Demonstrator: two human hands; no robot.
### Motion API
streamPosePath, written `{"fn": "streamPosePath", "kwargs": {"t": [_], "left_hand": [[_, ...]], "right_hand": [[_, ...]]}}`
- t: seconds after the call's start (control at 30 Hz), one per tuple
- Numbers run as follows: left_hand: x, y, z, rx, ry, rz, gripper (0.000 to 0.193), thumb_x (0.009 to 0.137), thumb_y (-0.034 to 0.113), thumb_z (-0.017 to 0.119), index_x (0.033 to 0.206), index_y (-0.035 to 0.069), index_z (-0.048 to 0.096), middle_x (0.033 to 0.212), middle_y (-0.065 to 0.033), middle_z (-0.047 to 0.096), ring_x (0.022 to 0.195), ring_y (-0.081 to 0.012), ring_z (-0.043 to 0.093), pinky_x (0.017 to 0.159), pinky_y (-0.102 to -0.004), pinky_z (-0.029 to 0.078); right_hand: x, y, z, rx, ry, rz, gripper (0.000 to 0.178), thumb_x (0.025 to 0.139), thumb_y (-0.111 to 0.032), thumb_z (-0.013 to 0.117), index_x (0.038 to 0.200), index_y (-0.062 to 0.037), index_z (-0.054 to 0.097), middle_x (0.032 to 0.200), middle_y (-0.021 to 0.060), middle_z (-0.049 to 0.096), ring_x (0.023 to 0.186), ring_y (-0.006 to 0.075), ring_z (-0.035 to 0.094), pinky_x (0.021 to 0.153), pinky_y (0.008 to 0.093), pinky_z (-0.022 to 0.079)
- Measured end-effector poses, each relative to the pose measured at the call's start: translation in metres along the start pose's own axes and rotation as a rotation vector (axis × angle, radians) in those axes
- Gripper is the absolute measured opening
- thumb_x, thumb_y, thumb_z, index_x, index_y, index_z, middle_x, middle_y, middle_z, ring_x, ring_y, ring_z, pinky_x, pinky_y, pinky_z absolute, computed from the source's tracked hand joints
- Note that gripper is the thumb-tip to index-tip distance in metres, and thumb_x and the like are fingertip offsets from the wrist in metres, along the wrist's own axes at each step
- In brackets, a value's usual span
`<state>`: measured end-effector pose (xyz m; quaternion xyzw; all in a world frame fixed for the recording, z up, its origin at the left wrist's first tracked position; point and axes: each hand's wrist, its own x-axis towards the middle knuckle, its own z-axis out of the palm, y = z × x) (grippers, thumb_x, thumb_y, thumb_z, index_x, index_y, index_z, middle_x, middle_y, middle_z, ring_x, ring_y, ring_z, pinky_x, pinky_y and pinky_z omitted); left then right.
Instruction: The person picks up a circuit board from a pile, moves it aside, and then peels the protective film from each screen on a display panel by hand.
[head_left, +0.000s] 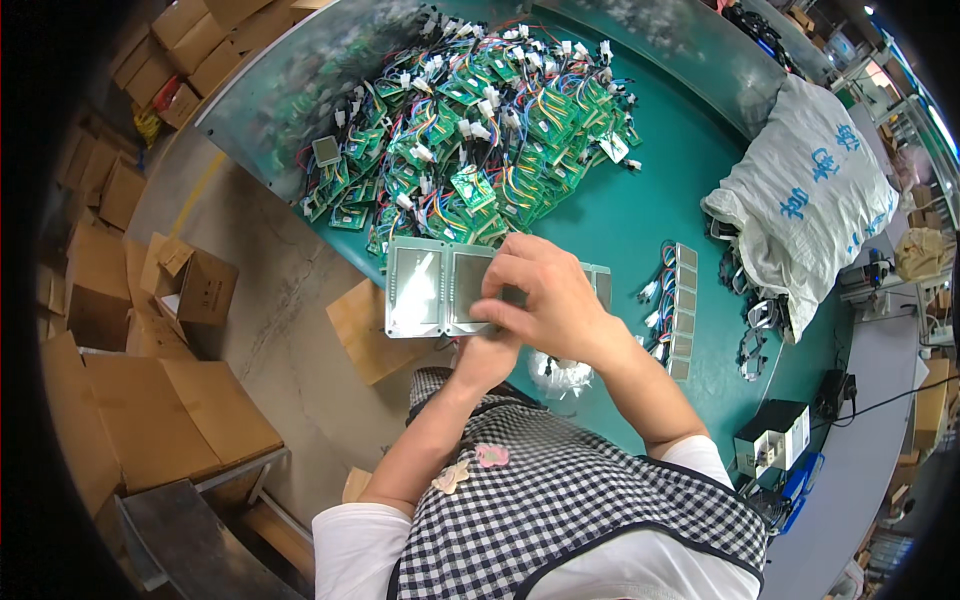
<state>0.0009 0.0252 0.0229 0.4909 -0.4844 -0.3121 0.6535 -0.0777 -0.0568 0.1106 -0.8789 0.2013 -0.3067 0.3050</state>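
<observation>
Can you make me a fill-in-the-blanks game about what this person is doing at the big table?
1. Both hands hold a strip of shiny panels above the ___ table.
2. The big pile behind it is ___ circuit boards with colourful wires.
3. The white sack lies on the person's ___ side.
4. The floor boxes are made of ___.

Missing words: teal; green; right; cardboard

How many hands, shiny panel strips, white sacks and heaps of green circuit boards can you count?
Hands: 2, left hand and right hand
Shiny panel strip: 1
White sack: 1
Heap of green circuit boards: 1
Total: 5
</observation>
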Motion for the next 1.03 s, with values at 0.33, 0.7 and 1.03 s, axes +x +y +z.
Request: {"fn": "streamPosePath", "kwargs": {"t": [0.33,0.7,1.03], "left_hand": [[0.008,0.019,0.0,-0.175,-0.171,-0.461,0.017,0.081,0.005,0.053,0.098,0.001,0.052,0.09,-0.004,0.055,0.084,-0.0103,0.052,0.068,-0.0245,0.044],[0.008,0.043,-0.002,-0.213,-0.131,-0.438,0.022,0.077,0.005,0.056,0.097,-0.002,0.052,0.089,-0.0046,0.054,0.079,-0.0115,0.052,0.068,-0.0259,0.044],[0.004,0.047,-0.012,-0.308,-0.246,-0.387,0.028,0.081,0.008,0.054,0.107,-0.002,0.05,0.098,-0.0061,0.054,0.088,-0.0121,0.052,0.076,-0.0254,0.043]], "right_hand": [[0.007,0.006,-0.011,0.081,-0.167,0.014,0.025,0.057,-0.018,0.072,0.064,-0.0045,0.053,0.064,0.0057,0.047,0.062,0.0239,0.049,0.052,0.0334,0.038],[0.015,0.023,-0.034,0.456,-0.11,0.195,0.017,0.067,-0.011,0.069,0.08,-0.0022,0.063,0.072,0.004,0.057,0.067,0.0119,0.053,0.059,0.0239,0.043],[0.022,0.027,-0.04,0.631,-0.297,0.419,0.013,0.068,-0.01,0.069,0.079,-0.0038,0.065,0.075,0.0013,0.061,0.069,0.0073,0.055,0.065,0.0201,0.044]]}}
